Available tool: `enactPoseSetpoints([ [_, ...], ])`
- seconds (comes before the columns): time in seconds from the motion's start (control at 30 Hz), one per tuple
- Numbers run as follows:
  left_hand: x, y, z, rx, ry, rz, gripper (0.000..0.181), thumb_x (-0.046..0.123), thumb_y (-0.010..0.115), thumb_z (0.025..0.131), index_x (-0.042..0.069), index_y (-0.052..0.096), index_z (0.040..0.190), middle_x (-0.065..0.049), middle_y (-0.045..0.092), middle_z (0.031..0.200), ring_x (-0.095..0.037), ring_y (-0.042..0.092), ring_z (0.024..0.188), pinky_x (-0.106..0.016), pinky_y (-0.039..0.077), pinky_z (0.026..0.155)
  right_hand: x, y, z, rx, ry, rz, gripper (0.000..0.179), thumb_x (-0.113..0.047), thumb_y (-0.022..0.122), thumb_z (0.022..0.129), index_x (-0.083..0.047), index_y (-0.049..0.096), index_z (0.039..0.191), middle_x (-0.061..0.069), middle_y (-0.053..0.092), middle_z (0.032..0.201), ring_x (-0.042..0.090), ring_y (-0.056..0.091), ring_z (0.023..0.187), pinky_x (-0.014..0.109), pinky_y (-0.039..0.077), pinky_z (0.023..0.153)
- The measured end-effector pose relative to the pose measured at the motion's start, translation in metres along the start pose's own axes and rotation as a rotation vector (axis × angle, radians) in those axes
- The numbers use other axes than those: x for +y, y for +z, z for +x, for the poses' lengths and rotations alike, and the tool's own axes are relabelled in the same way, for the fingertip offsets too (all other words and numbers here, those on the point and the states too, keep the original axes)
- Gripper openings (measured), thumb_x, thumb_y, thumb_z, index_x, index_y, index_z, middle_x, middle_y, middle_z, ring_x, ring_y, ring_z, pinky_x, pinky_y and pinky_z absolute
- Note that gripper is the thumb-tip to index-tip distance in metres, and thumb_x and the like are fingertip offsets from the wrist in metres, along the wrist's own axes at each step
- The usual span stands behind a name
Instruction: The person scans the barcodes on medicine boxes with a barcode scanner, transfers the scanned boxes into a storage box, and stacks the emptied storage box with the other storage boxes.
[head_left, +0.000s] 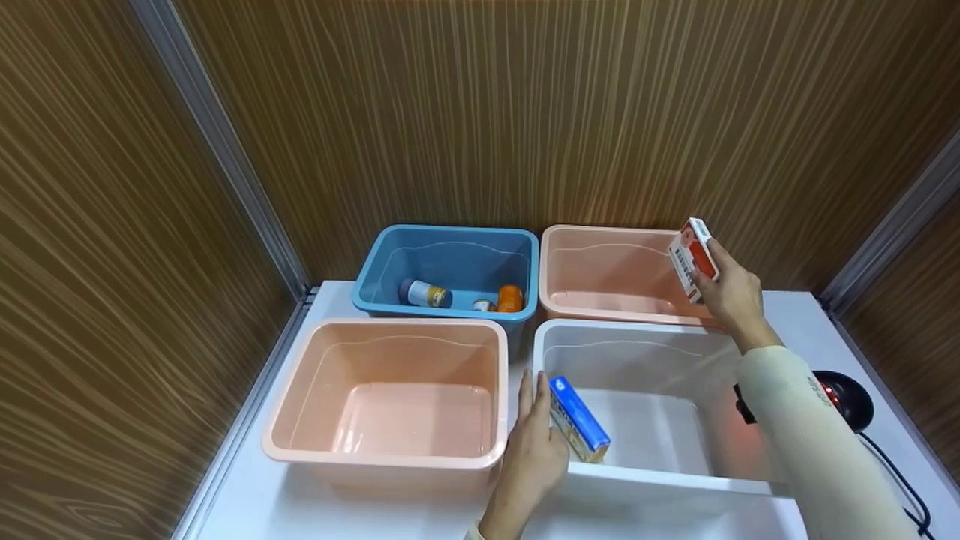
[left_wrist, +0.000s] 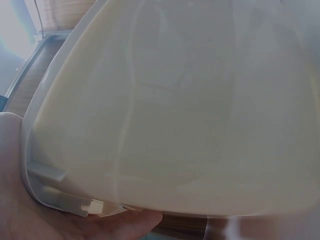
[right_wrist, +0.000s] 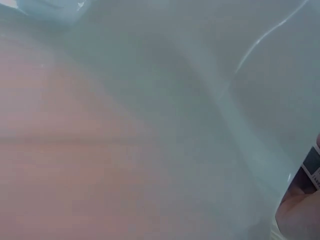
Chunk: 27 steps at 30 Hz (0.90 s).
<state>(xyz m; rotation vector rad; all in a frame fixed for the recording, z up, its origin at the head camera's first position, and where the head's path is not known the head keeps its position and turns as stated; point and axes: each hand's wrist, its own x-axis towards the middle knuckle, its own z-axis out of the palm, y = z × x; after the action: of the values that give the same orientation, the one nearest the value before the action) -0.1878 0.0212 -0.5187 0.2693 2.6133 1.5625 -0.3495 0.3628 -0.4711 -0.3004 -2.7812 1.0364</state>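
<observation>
My right hand (head_left: 733, 292) pinches a small white and red medicine box (head_left: 691, 259) between thumb and fingers. It holds this box tilted over the right side of the back pink bin (head_left: 615, 319). A corner of the box (right_wrist: 313, 167) shows at the right wrist view's edge. My left hand (head_left: 529, 450) is at the front left corner of the white bin (head_left: 675, 480), fingers extended. Close to its fingertips, a blue and tan box (head_left: 579, 416) stands tilted inside that corner; whether they touch is unclear. The bin's wall (left_wrist: 190, 110) fills most of the left wrist view.
A blue bin (head_left: 446, 311) at back left holds a pill bottle (head_left: 425, 293), an orange bottle (head_left: 510, 298) and a small white item. Another pink bin (head_left: 386, 457) is at front left. A black scanner (head_left: 844, 401) with a cable lies right. Wood-patterned walls surround the table.
</observation>
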Motion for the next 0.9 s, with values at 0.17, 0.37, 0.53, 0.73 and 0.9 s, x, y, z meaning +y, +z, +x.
enactPoseSetpoints([
  [0.17, 0.001, 0.000, 0.000, 0.005, 0.006, -0.003, 0.073, -0.006, 0.047, 0.092, 0.009, 0.025, 0.161, -0.010, 0.009, 0.168, -0.032, 0.051, 0.129, -0.025, 0.047, 0.061, 0.002, 0.002, -0.002, -0.002, -0.041, -0.020, 0.080, -0.028, 0.060, 0.103, -0.020, 0.009, 0.164, 0.039, 0.041, 0.143, 0.053, 0.045, 0.121, 0.065, 0.039, 0.100],
  [0.37, 0.001, 0.000, -0.001, 0.005, -0.002, -0.007, 0.075, -0.006, 0.047, 0.092, 0.011, 0.024, 0.161, -0.009, 0.008, 0.169, -0.031, 0.055, 0.122, -0.025, 0.047, 0.055, -0.002, 0.003, -0.004, -0.070, -0.115, -0.094, 0.088, -0.037, 0.062, 0.100, -0.013, 0.006, 0.163, 0.045, 0.030, 0.145, 0.061, 0.032, 0.131, 0.071, 0.025, 0.106],
  [0.53, 0.000, 0.000, -0.001, 0.009, 0.012, -0.012, 0.074, -0.007, 0.047, 0.092, 0.010, 0.026, 0.161, -0.010, 0.009, 0.169, -0.032, 0.051, 0.128, -0.025, 0.047, 0.057, -0.017, 0.005, -0.009, -0.041, -0.209, -0.104, 0.079, -0.032, 0.063, 0.100, -0.007, 0.020, 0.161, 0.041, 0.030, 0.150, 0.059, 0.030, 0.135, 0.069, 0.024, 0.108],
  [0.73, -0.002, 0.001, -0.001, 0.018, 0.025, 0.003, 0.070, -0.005, 0.046, 0.094, 0.007, 0.027, 0.160, -0.012, 0.011, 0.168, -0.031, 0.053, 0.125, -0.027, 0.047, 0.058, -0.048, 0.016, -0.033, 0.102, -0.434, -0.025, 0.061, -0.012, 0.069, 0.095, 0.000, 0.046, 0.150, 0.034, 0.054, 0.126, 0.049, 0.052, 0.114, 0.063, 0.039, 0.096],
  [0.9, -0.001, 0.000, -0.001, 0.009, 0.009, -0.002, 0.070, -0.004, 0.046, 0.094, 0.007, 0.027, 0.160, -0.013, 0.011, 0.168, -0.030, 0.054, 0.124, -0.026, 0.048, 0.062, -0.067, 0.029, -0.062, 0.177, -0.614, 0.026, 0.049, -0.005, 0.074, 0.089, -0.001, 0.061, 0.137, 0.021, 0.064, 0.107, 0.037, 0.062, 0.093, 0.053, 0.050, 0.078],
])
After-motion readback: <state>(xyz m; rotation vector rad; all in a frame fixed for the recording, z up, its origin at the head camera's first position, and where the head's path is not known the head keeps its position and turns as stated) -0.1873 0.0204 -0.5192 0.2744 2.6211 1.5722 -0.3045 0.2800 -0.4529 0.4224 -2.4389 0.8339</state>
